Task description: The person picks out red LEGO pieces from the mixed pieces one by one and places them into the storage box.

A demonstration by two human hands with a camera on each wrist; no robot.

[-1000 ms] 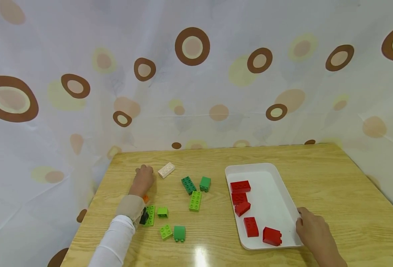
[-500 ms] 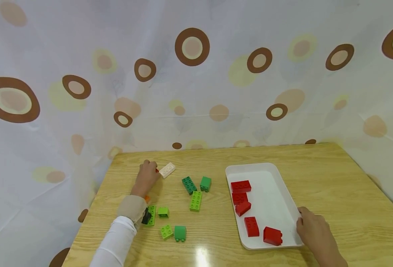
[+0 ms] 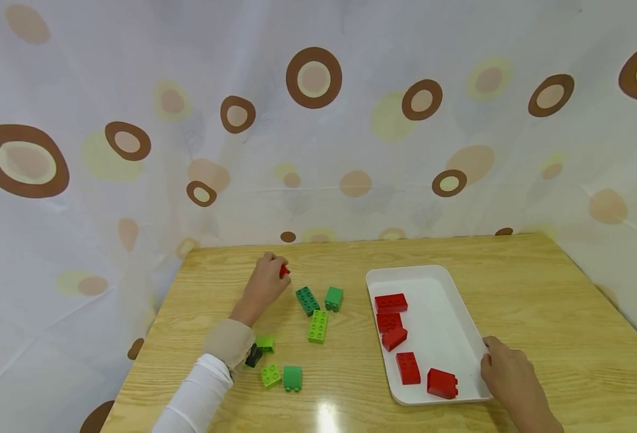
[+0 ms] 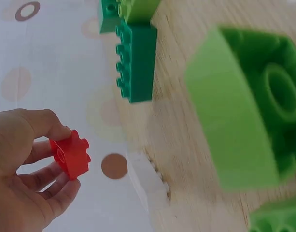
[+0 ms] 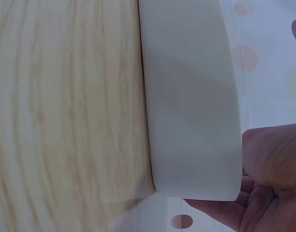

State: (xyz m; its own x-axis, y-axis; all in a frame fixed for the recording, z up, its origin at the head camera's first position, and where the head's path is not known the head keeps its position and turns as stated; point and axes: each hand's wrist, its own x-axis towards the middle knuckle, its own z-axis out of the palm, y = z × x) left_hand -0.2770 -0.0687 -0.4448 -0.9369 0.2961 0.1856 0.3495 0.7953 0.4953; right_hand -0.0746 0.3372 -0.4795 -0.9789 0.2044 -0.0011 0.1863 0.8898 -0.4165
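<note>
My left hand (image 3: 266, 281) pinches a small red toy brick (image 3: 284, 271) between thumb and fingers, raised over the back left of the table. In the left wrist view that red brick (image 4: 73, 154) shows its studs, with a white brick (image 4: 147, 179) lying near it. The head view has the white brick hidden behind the hand. At the right, my right hand (image 3: 510, 373) grips the side rim of a white tray (image 3: 443, 325), thumb above. Several red bricks (image 3: 408, 368) lie along the tray's left and front sides. The right wrist view shows the tray's outer wall (image 5: 191, 106).
Right of my left hand lie a dark green brick (image 3: 307, 300), a green brick (image 3: 334, 298) and a lime brick (image 3: 318, 326). Nearer are another lime brick (image 3: 271, 376), a rounded green brick (image 3: 292, 378) and a lime brick (image 3: 265, 343). A patterned curtain (image 3: 318, 150) hangs behind the table.
My left hand has moved right along the back of the table and now carries the red brick, passing in front of the white brick. My right hand and the tray stay put.
</note>
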